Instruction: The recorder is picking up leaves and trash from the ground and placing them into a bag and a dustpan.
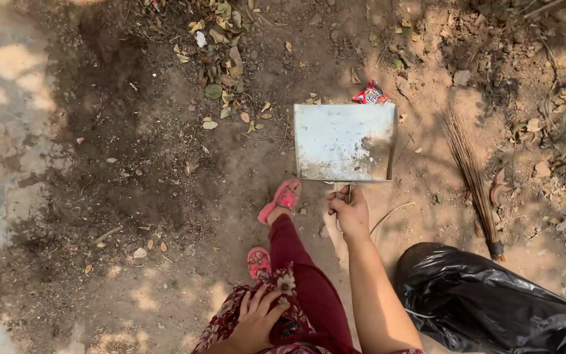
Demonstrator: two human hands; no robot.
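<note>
Well, the right hand is closed tight round the thin handle of a metal dustpan, which lies flat on the bare dirt ground just ahead of the person's feet, its open edge facing twelve o'clock. The left hand holds nothing; its fingers are spread and it rests on the patterned cloth over the knee. A red snack wrapper lies touching the dustpan's far edge, at about one o'clock from the pan's middle. At three o'clock from the pan a twig broom lies on the ground, well apart from both hands, and at five o'clock sits a black rubbish bag, near the right arm. Dry leaves are scattered at eleven o'clock.

The dustpan looks like stiff sheet metal, likely light but rigid, with hard edges; the handle at its near side seems the sensible place to grip. The wrapper would be feather-light and crinkly.
</note>
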